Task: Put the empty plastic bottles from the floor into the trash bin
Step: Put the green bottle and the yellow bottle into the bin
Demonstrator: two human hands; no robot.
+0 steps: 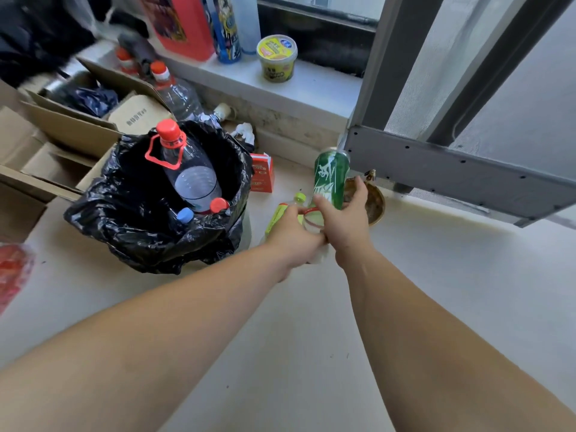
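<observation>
My right hand (346, 218) fingers clamp the green bottle (332, 179); my left hand (294, 235) is closed around a yellow-capped bottle (288, 210), both just right of the trash bin (149, 232). Several bottles already in; mine aren't yet, one stands behind, far left.

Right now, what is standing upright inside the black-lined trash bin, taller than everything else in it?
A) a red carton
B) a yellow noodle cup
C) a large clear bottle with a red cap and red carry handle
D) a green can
C: the large clear bottle with its red cap and red carry handle rises out of the trash bin, above the small blue-capped bottle and red-capped bottle beside it.
</observation>
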